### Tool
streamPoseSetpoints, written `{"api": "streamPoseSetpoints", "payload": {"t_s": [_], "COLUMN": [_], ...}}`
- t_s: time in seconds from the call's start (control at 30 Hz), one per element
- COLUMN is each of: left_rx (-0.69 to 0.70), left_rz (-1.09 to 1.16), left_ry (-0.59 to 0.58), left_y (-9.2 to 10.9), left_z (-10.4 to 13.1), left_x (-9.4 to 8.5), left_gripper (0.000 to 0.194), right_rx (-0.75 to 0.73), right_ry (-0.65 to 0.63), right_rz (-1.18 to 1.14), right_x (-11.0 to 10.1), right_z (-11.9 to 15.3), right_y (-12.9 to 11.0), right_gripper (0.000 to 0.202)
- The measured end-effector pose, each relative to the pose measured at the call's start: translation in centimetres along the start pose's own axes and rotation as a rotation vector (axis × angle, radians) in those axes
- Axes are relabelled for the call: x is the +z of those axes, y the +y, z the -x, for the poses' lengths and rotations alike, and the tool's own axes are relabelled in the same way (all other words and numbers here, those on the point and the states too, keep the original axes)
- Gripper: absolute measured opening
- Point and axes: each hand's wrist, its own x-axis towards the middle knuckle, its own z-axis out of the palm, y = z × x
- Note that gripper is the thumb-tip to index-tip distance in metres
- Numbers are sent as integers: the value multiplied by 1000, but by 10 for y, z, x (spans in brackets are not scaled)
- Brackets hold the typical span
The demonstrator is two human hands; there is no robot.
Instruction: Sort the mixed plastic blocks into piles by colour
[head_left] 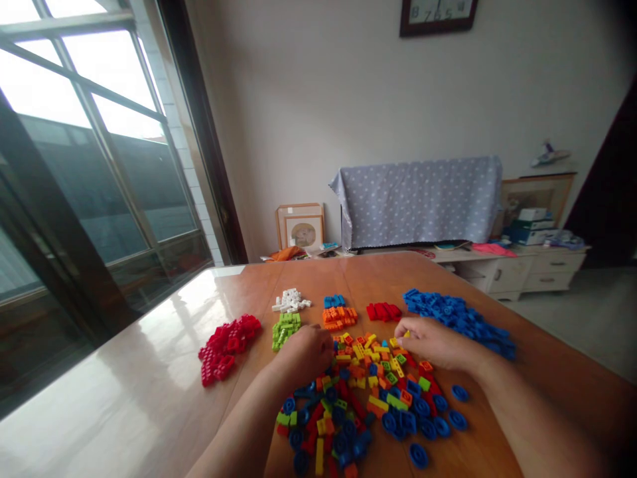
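Observation:
My left hand [309, 350] is over the left edge of the mixed pile of toy bricks [358, 382], beside the lime green bricks [286, 330]. Its fingers curl downward, and what they hold, if anything, is hidden. At the pile's far right, my right hand [428, 340] is closed, thumb and fingers pinched on a yellow toy brick [407, 334]. Orange bricks [340, 317] sit in a group just beyond the pile, with a few blue bricks [334, 301] behind them. Red bricks [383, 311] lie in a row near my right hand.
On the wooden table [249, 411], a red brick heap [229, 348] lies left and white bricks [291, 301] lie farther back. A large blue brick heap [458, 320] spreads behind my right forearm. Round blue pieces [419, 455] lie at the near right. A low cabinet [527, 269] stands beyond.

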Motion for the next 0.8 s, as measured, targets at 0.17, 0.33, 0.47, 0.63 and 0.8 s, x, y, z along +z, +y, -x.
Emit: {"api": "streamPoseSetpoints", "payload": {"t_s": [0.17,0.33,0.47,0.63,0.8], "left_rx": [111,208,185,177,112], "left_rz": [31,33,-7,-26,19], "left_ry": [11,-51,-42,-33,1], "left_y": [15,28,29,30,23], "left_z": [-3,-3,-4,-5,-5], "left_x": [11,17,20,21,14], "left_gripper": [10,12,11,9,12], "right_rx": [-30,-24,-49,-64,-64], "right_ry": [1,19,23,20,40], "right_rz": [1,25,50,50,43], "right_x": [8,11,10,11,12], "right_z": [1,4,5,5,5], "right_y": [-11,-20,-24,-26,-24], "right_gripper": [24,24,24,23,23]}}
